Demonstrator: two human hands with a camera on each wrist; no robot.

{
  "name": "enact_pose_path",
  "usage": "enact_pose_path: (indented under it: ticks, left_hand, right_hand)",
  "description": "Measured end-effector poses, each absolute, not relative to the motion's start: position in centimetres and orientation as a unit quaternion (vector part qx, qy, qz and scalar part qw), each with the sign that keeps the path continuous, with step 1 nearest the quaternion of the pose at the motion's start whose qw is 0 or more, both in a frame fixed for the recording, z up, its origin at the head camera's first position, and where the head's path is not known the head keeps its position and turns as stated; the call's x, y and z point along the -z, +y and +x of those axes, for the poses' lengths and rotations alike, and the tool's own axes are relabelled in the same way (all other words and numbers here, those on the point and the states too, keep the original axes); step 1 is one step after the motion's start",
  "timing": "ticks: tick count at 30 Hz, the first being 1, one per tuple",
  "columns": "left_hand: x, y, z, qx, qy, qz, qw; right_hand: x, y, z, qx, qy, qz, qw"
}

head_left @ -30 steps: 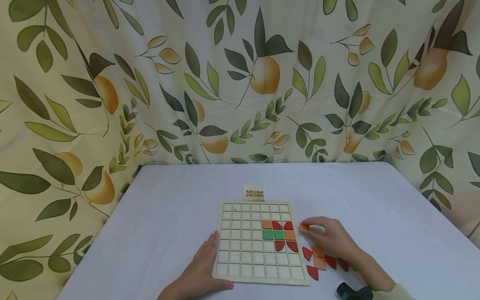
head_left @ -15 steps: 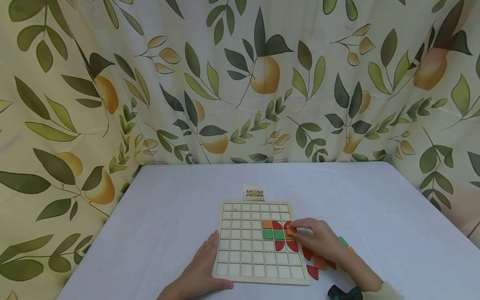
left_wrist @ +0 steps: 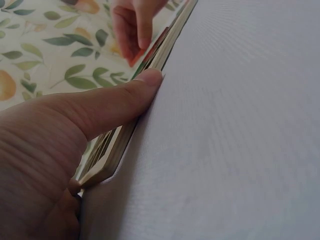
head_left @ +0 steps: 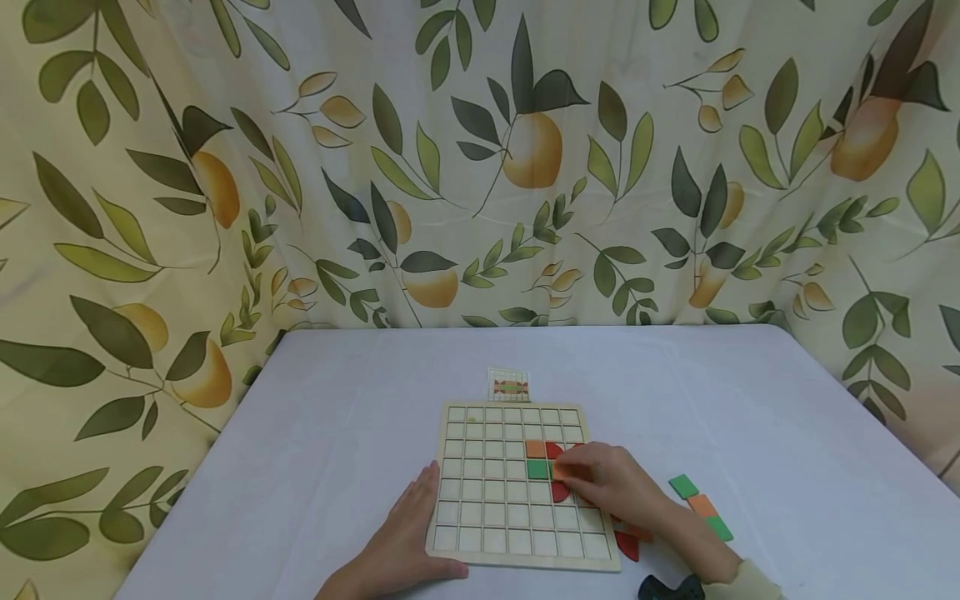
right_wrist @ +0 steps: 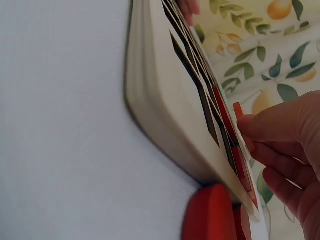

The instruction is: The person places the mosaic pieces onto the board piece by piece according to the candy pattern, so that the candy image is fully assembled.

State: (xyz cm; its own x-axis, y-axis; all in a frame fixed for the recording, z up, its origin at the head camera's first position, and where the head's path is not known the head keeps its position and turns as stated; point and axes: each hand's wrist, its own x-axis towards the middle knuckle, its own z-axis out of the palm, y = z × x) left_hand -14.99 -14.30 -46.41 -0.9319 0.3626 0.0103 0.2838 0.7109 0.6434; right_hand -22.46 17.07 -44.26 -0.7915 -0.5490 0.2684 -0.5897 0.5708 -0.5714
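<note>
A wooden grid board (head_left: 480, 560) lies flat on the table. My left hand (head_left: 397, 537) rests against its near left corner, fingers straight along the left side and thumb on the front edge. Between thumb and fingertips, my right hand (head_left: 618, 483) pinches an orange square tile (right_wrist: 237, 109) above the board's right part. Beside that tile, a green square (head_left: 537, 469), another orange square (head_left: 535, 448) and red quarter-round tiles (head_left: 560, 492) sit in the grid. The right hand hides several cells and pieces under it.
Loose tiles lie right of the board: a green square (head_left: 683, 486), an orange square (head_left: 702, 505), another green square (head_left: 720, 528) and a red quarter-round (head_left: 627, 546); others are partly covered by the right arm. A small pattern card (head_left: 508, 385) lies behind the board.
From beside the board's right edge, my right hand has moved left over the grid, carrying the orange tile. The left hand stays at the corner.
</note>
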Motion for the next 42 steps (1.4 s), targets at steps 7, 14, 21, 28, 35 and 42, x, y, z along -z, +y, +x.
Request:
enact_pose_path:
  ticks: [7,14,21,28,35,42]
  left_hand:
    - [46.5,-14.3,-15.0,-0.341,0.921,0.176,0.059]
    - [46.5,-14.3,-15.0,-0.343,0.921,0.176,0.061]
    - [46.6,-14.3,-15.0,-0.342,0.921,0.178,0.061]
    - [46.6,-14.2,-15.1,-0.336,0.924,0.170,0.062]
    - [46.5,-14.2,-15.2,-0.336,0.925,0.168,0.063]
    - [46.5,-14.3,-15.2,-0.336,0.924,0.173,0.064]
  right_hand:
    - [44.3,16.5,-22.4,-0.352,-0.874,0.335,0.007]
    - [44.4,16.0,-22.1,-0.382,-0.854,0.352,-0.010]
    - [44.5,15.5,-22.0,-0.383,-0.850,0.362,0.004]
    - [44.3,15.0,-21.8,-0.387,-0.853,0.351,0.004]
    - [44.6,14.9,-21.7,-0.389,-0.854,0.347,-0.005]
    - [44.9,14.9,-21.7,-0.389,-0.845,0.367,0.007]
